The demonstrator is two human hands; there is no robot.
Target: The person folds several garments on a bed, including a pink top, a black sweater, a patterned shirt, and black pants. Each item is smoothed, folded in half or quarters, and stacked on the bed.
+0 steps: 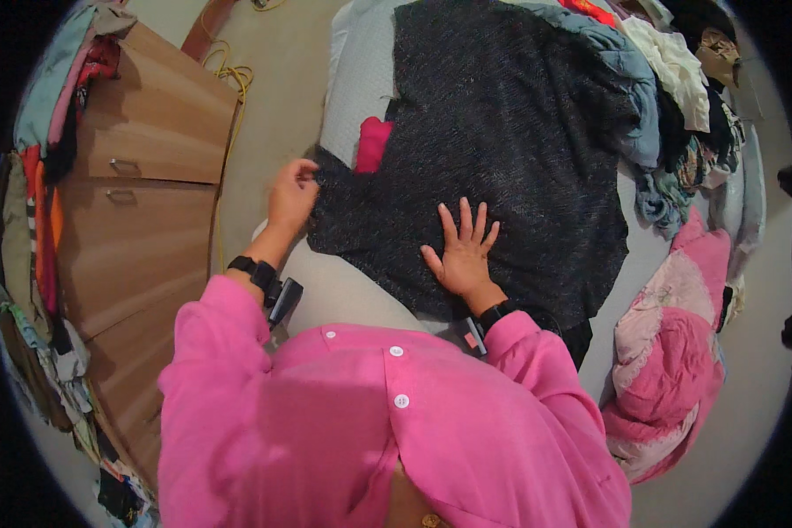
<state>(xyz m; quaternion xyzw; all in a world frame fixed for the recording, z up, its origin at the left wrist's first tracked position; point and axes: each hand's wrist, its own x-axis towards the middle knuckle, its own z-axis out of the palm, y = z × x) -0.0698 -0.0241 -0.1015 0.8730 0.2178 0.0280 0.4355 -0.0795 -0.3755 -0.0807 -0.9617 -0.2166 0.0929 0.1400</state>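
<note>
A dark grey, speckled garment (501, 132) lies spread over a pale quilted bed surface (353, 86). My left hand (294, 195) is at the garment's left corner, its fingers curled against the edge of the cloth; whether they pinch it cannot be told. My right hand (465, 254) rests on the lower part of the garment with fingers spread and holds nothing. Just beyond my left hand, a crimson cloth item (373, 144) shows beside the dark garment's edge. Black cloth (579, 343) shows under its lower right edge.
Heaped clothes (673, 79) lie along the bed's right side, with a pink and cream quilted bundle (673, 356) nearer me. At the left stands a wooden cabinet (152, 244) with metal handles and clothes piled along its far side. A yellow cable (239, 79) lies on the floor.
</note>
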